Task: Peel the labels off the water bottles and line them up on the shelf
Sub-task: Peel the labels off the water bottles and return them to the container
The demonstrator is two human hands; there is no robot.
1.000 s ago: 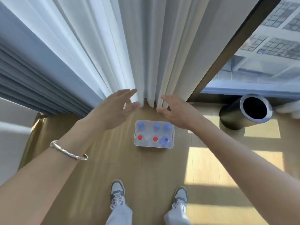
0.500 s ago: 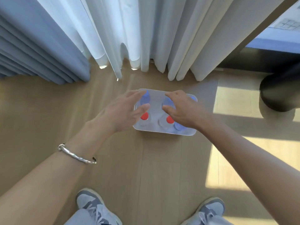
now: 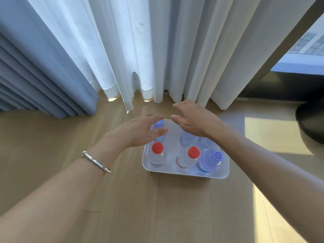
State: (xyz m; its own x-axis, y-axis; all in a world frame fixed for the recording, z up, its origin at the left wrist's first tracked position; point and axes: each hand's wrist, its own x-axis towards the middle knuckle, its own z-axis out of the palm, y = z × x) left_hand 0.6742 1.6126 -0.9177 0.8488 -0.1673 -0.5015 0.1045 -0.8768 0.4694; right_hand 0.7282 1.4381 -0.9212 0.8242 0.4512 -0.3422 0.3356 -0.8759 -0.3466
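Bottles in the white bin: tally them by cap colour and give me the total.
Red-capped bottles: 2
Blue-capped bottles: 2
Bottles with caps hidden by the right hand: 2
Total: 6, all standing in the white bin.

Bottles (image 3: 209, 160), apparently six in two rows, stand in the tray (image 3: 184, 173) on the floor (image 3: 122, 199), just before the curtains (image 3: 157, 50).
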